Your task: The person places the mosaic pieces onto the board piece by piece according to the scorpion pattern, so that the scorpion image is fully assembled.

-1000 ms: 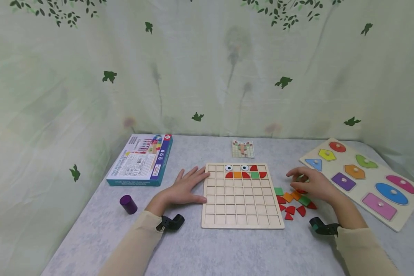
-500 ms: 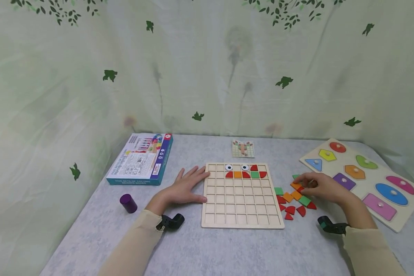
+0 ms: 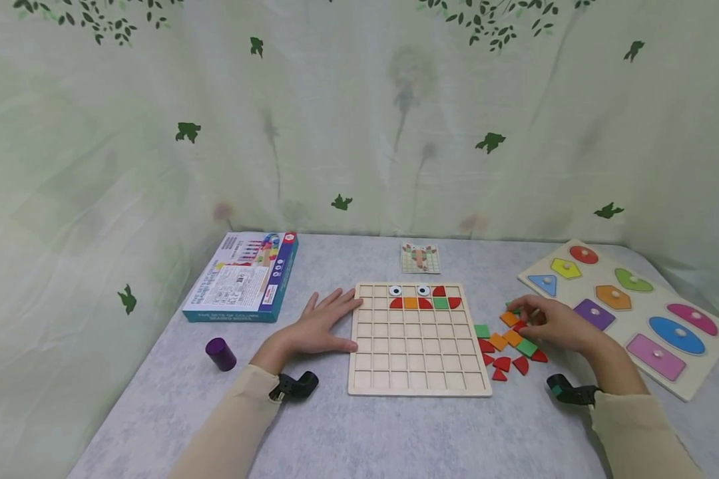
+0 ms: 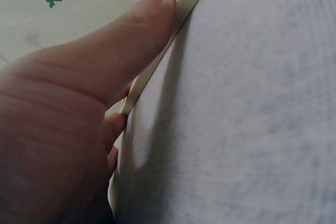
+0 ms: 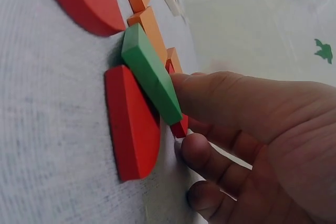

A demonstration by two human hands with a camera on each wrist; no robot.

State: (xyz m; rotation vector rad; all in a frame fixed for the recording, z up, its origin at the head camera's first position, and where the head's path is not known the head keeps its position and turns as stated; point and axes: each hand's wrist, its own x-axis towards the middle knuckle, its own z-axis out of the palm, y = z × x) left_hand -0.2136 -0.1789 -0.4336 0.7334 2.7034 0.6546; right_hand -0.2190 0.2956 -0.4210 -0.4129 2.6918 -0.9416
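The wooden grid board (image 3: 419,382) lies flat in the middle of the table. In its top rows sit two eye tiles (image 3: 395,291) and several red, orange and green tiles. My left hand (image 3: 317,329) rests along the board's left edge, fingers spread. In the left wrist view the thumb (image 4: 131,35) touches that edge. My right hand (image 3: 554,326) is at the loose pieces right of the board, thumb and fingers bent over red, orange and green ones. The right wrist view shows a green tile (image 5: 149,74) leaning on a red piece (image 5: 131,129); it hides the thumb's tip.
A pattern card (image 3: 421,258) lies behind the board. At the back left is a boxed set (image 3: 234,279), with a purple cylinder (image 3: 220,354) in front of it. A knobbed shape puzzle (image 3: 623,313) lies at the right, close to my right hand.
My right hand has shifted slightly right and down onto the loose pieces, and its fingers have lowered. An orange piece and a green one now show beside its fingertips. My left hand stays put.
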